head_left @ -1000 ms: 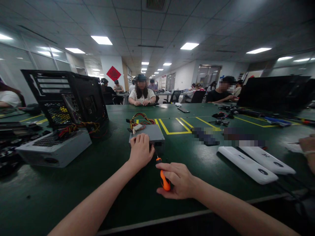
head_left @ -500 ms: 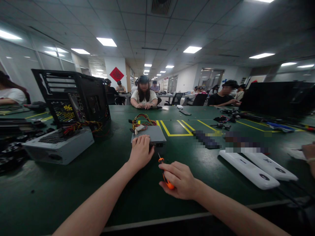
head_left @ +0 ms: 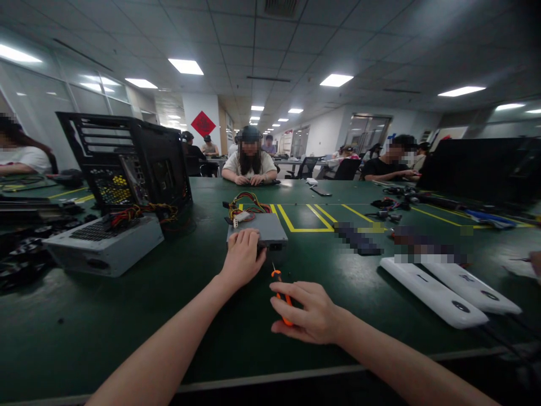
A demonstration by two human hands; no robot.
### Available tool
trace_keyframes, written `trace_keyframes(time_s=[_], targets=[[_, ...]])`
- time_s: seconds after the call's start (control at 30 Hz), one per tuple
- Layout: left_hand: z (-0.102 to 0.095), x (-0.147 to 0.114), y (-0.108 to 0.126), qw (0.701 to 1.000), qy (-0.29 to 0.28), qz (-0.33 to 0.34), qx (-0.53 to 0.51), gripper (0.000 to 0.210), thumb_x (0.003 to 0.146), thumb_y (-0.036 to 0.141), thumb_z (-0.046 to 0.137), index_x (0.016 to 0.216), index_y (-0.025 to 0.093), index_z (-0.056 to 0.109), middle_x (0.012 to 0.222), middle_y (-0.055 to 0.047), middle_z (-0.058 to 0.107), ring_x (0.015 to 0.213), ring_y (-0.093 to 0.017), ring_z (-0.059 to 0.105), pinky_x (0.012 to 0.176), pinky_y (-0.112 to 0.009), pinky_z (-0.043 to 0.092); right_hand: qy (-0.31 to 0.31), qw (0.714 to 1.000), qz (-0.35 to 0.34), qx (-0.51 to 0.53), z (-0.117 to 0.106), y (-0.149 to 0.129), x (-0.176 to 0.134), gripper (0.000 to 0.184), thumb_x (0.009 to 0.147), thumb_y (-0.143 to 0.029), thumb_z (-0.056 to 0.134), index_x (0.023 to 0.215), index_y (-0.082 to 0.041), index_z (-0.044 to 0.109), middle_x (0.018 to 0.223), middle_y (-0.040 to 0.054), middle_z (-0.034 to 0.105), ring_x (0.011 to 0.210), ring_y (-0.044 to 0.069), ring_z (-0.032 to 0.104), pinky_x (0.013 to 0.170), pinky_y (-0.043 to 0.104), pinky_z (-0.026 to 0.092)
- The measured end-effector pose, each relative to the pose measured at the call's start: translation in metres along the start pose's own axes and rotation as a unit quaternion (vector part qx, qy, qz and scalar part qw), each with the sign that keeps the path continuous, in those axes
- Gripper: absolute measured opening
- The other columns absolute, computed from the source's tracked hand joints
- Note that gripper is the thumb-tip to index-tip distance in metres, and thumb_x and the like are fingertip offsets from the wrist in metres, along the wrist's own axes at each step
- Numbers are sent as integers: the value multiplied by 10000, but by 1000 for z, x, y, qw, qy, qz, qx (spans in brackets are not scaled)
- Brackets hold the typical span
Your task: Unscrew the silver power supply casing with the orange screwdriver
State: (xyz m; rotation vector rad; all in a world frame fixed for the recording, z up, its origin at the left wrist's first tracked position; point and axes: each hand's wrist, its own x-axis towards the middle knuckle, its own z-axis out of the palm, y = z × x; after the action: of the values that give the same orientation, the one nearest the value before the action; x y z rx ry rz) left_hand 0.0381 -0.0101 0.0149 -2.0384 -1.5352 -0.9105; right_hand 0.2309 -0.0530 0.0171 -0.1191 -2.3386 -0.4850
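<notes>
A grey computer power supply (head_left: 270, 226) lies on the green table in front of me, its bundle of coloured wires (head_left: 249, 204) at the far side. My left hand (head_left: 243, 254) grips its near left part, fingers over the top and thumb at the near side. Just nearer to me and to the right, my right hand (head_left: 306, 313) holds a screwdriver (head_left: 288, 310) with an orange and black handle. The thin shaft points away toward the power supply's near face. Whether the tip touches it I cannot tell.
A second power supply (head_left: 105, 242) and an open black computer case (head_left: 131, 163) stand on the left. Two white devices with cables (head_left: 435, 290) lie on the right, near a dark monitor (head_left: 482, 177). Across the table sits a person (head_left: 249, 160).
My right hand's fingers have spread and shifted around the screwdriver handle, which has turned slightly. My left hand stays on the power supply. The camera view has shifted a little.
</notes>
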Motion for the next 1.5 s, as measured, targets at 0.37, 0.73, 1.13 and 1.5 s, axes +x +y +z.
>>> trace_keyframes(time_s=[0.37,0.73,1.13,1.5], targets=[[-1,-1,0,1000,-2,8,-3,239,795,272,472,1003,156,468,1083,-100,541,1004,-238,475,869,-396,306,5,1000,-23,-5,1,-4,3,293,820,-386,498,944,-122,521,944,153,631,694,155,612,517,251,444],[0,-1,-1,1000,-3,3,1,253,780,275,492,1001,155,472,1086,-98,543,1008,-238,473,880,-394,302,19,998,-2,-60,-5,-3,3,199,848,-300,463,985,-172,529,976,161,582,724,150,587,581,238,465],[-1,-2,0,1000,2,-7,-10,251,778,262,489,1006,157,471,1084,-103,546,1019,-239,476,892,-404,297,35,992,16,-124,2,0,0,200,808,-368,515,844,-170,512,764,74,550,595,126,485,523,248,402],[-6,-10,7,988,-2,142,-56,136,856,246,424,900,219,550,1061,-40,578,1009,-174,485,890,-372,266,35,997,39,-56,0,0,1,118,824,-266,501,887,-167,492,924,124,579,714,150,564,566,251,459]])
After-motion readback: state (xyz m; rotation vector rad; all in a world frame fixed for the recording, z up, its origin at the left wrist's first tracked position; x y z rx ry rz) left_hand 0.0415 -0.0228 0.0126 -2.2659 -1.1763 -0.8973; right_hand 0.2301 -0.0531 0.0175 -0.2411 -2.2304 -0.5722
